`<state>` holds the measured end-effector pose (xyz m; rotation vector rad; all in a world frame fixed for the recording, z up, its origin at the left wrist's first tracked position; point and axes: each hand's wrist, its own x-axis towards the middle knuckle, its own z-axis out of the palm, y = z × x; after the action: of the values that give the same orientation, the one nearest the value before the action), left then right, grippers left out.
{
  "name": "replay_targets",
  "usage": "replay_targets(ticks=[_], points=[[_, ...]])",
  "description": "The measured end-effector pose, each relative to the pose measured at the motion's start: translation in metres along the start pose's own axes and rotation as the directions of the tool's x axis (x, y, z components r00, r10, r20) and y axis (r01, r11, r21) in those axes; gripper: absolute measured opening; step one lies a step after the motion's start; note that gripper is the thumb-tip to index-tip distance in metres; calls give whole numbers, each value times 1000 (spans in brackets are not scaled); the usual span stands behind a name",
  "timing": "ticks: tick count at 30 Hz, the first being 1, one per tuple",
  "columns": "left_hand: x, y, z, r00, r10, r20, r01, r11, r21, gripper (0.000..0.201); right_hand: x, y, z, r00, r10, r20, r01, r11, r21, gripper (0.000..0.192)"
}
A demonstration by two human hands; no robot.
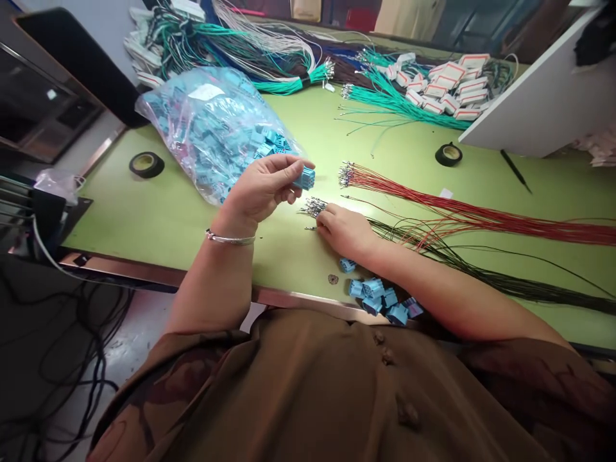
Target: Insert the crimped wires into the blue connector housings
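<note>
Between the thumb and fingers of my left hand (264,186) is a blue plastic connector housing (307,178), held up above the green table. My right hand (347,230) is closed at the terminal ends of the black wires (462,263), its fingertips pinched; whether a single wire is between them is hidden. Silver crimped terminals (314,206) fan out just left of those fingers. Beyond, a bundle of red wires (433,202) lies with its terminals toward the left hand. Several loose blue connectors (373,289) sit near the table's front edge, below my right forearm.
A clear bag of blue connectors (212,122) lies at the back left. Black tape rolls (147,165) rest on both sides of the table. Green wire bundles (385,102) with white labels, a white panel (529,90) and a black pen (516,171) are farther back.
</note>
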<state>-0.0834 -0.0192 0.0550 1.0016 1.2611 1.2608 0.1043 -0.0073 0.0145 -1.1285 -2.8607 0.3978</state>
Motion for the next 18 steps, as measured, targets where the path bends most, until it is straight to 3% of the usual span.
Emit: replay_targets(ticks=[3,5,7,9,12,15,18], points=[[4,-3,-2,1000,-2,-4,1,994,-109,22,3,2,-2,1000,12,-22,-12,999,42,19],[6,-8,0,999,-39,22,42,980,-192,21,1,12,-11,993,54,-101,-31,975,221,14],[8,-13,6,993,-91,73,108,954,-280,21,-3,25,-23,968,159,-193,-46,871,489,10],[9,-20,14,981,-137,134,176,920,-350,20,-10,36,-34,933,263,-243,-12,702,712,9],[7,-29,28,958,-184,222,261,880,-396,21,-21,44,-41,898,333,-288,58,559,827,10],[6,-36,38,943,-207,261,303,860,-410,21,-27,42,-38,869,356,-345,66,606,792,9],[4,-40,43,942,-229,246,315,857,-408,22,-30,41,-31,840,322,-438,55,751,658,6]])
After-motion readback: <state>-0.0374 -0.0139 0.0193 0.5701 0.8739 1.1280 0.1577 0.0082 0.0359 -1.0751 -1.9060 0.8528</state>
